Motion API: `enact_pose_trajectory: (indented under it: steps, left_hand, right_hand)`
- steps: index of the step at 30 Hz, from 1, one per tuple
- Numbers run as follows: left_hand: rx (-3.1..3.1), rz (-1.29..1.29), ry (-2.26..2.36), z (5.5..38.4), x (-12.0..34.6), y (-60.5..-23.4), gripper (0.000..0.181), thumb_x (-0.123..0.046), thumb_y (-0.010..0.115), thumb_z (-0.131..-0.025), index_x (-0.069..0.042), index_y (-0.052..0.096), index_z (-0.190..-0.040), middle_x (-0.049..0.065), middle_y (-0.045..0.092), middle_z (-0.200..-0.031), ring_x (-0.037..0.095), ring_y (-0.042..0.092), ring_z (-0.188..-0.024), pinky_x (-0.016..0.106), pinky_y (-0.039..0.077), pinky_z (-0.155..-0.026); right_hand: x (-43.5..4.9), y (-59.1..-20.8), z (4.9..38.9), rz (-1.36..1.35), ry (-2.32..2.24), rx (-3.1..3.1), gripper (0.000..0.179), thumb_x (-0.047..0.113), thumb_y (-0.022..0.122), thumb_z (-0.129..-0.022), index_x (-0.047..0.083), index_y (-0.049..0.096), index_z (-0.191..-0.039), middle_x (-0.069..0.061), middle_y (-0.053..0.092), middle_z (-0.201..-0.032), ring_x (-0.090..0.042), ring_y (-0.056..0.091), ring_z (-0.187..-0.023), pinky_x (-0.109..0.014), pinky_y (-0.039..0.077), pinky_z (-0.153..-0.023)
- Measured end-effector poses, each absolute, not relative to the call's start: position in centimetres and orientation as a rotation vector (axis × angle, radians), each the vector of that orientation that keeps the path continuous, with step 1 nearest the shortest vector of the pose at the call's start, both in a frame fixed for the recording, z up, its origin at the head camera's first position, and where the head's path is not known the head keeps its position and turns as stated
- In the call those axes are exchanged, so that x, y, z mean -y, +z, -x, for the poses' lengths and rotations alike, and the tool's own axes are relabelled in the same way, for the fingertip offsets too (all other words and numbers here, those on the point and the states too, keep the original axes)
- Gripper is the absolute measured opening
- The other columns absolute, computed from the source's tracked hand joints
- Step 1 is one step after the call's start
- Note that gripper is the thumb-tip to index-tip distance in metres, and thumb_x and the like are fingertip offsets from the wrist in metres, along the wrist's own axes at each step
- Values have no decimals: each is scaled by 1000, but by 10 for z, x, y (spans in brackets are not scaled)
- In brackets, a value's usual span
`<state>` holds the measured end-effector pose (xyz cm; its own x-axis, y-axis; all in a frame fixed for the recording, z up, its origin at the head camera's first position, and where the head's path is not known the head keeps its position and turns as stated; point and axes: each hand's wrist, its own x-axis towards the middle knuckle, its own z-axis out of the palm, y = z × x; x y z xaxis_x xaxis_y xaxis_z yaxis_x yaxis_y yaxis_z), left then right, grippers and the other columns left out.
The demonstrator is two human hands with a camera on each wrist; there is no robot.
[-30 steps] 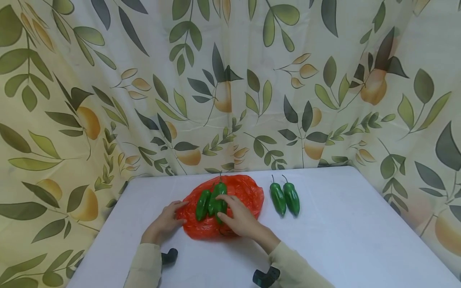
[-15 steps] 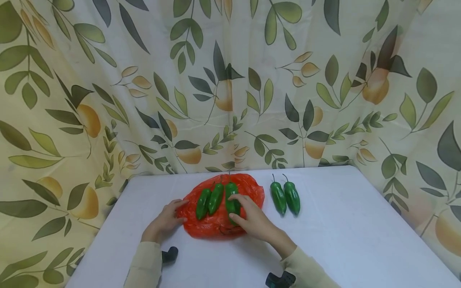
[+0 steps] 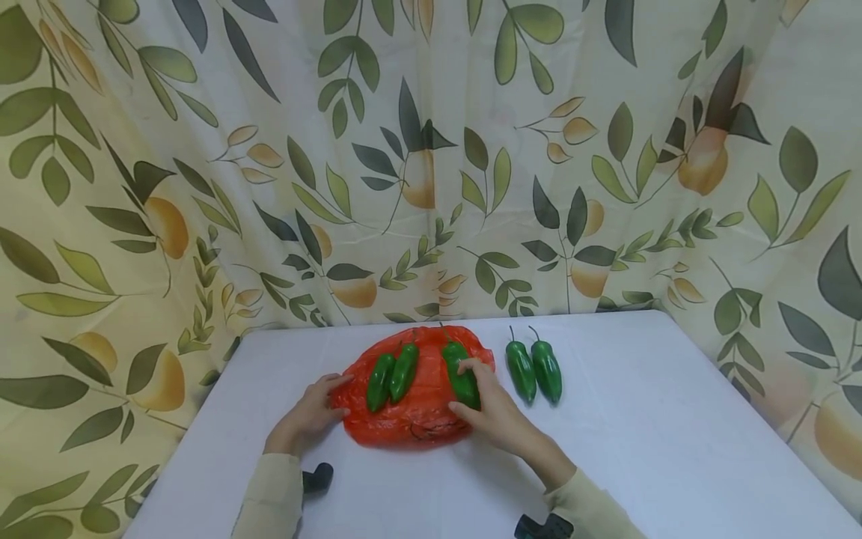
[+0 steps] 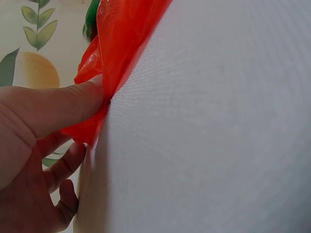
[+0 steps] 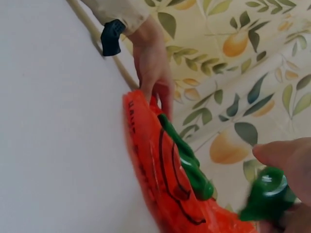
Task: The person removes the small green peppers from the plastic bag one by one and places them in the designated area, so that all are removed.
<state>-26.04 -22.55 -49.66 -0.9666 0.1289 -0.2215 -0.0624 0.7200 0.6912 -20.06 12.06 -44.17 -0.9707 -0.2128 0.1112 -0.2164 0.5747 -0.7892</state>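
A red plastic bag point(image 3: 377, 430) lies flattened on the white table. My left hand point(image 3: 310, 408) is at the bag's left edge; in the left wrist view its thumb point(image 4: 73, 104) and fingers pinch the film. Two green jalapeño peppers point(image 3: 380, 382) rest side by side on the bag's left half, stems away from me. Over the bag's right side, my right hand point(image 3: 494, 408) grips a third jalapeño pepper point(image 3: 458, 367) between thumb and fingers, its stem end pointing away. The right wrist view shows the blunt near end of this held pepper point(image 5: 267, 191) close up.
Two more jalapeño peppers point(image 3: 528, 370) lie together on the table, right of the bag. A patterned curtain point(image 3: 431, 165) hangs behind the table's far edge. Dark straps point(image 3: 316, 479) sit at both sleeved wrists.
My right hand has carried its pepper rightward, away from the two peppers on the bag, and it has tilted slightly. My left hand stays at the bag's edge.
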Motion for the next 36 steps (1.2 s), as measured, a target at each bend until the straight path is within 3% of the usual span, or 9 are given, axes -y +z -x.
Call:
enact_pose_trajectory:
  steps: [7,10,13,17,24,28,33,36]
  left_hand:
    - [-2661,-41,1096,262,227,-500,65,-18,74,-92,-29,49,-151,9,32,-163,39,29,-150,69,36,-114]
    - [-2653,-37,1106,262,227,-501,65,-19,74,-92,-30,49,-150,8,32,-163,40,28,-150,69,37,-113]
    - [-2652,-36,1105,261,227,-500,65,-18,74,-92,-29,49,-150,9,31,-163,41,27,-150,69,37,-113]
    - [-2650,-30,1106,261,226,-499,65,-18,74,-91,-30,49,-150,9,31,-163,41,25,-151,69,36,-113]
    - [-2655,-32,1094,262,226,-498,65,-20,75,-91,-30,49,-150,9,31,-164,40,24,-152,70,35,-113]
    - [-2655,-34,1089,263,227,-498,65,-20,75,-91,-30,49,-150,9,31,-164,41,25,-152,70,36,-113]
    - [-2654,-28,1093,262,226,-499,66,-19,74,-92,-30,48,-151,10,31,-163,41,26,-151,69,37,-112]
    - [-2662,-37,1086,262,226,-499,66,-19,74,-92,-29,48,-151,11,31,-163,41,26,-151,68,38,-112]
  right_hand:
    - [-128,-445,206,-280,1400,2683,52,9,73,-90,15,37,-127,-16,50,-139,-34,49,-132,-59,48,-108]
    - [-134,-445,208,-212,1397,2666,50,8,69,-92,15,35,-127,-18,54,-130,-32,55,-117,-46,57,-93]
    - [-141,-444,210,-133,1434,2654,47,8,63,-93,14,31,-128,-20,54,-123,-29,55,-102,-31,51,-76]
    - [-151,-441,213,-29,1463,2644,47,10,54,-94,14,26,-132,-22,52,-118,-27,53,-95,-26,47,-68]
    - [-169,-434,216,51,1481,2629,55,13,49,-97,15,19,-143,-25,41,-137,-35,47,-113,-32,54,-79]
    - [-178,-434,218,-30,1449,2599,59,12,47,-99,15,17,-150,-27,42,-139,-38,49,-115,-39,54,-83]
    - [-187,-434,222,-91,1387,2600,58,14,43,-102,17,17,-154,-31,45,-143,-44,53,-118,-55,57,-88]
    - [-192,-432,222,-93,1393,2597,56,15,40,-104,17,16,-154,-32,43,-148,-47,51,-124,-67,53,-95]
